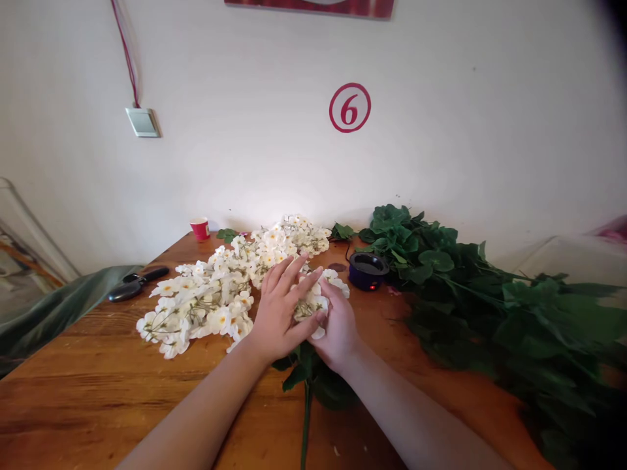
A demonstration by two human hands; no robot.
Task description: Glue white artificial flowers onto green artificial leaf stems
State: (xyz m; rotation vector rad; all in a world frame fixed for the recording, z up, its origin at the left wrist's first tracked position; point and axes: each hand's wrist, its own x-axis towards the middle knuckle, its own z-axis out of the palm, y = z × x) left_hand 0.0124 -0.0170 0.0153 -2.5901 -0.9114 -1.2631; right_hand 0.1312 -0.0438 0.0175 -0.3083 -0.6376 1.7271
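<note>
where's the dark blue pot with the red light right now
The dark blue pot stands on the wooden table, right of centre in the head view, beyond the right hand and just left of the green leaves.

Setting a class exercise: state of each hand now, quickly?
Left hand: open, spread across white blossoms.
Right hand: cupped around the same blossoms; whether gripping cannot be told.

place: probably a craft workshop | wooden table [122, 378], piled white blossoms [215, 290], leafy greenery [435, 260], small pot [360, 281]

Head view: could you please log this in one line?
left hand: spread over white flowers; right hand: holding them; green stem: below
</note>
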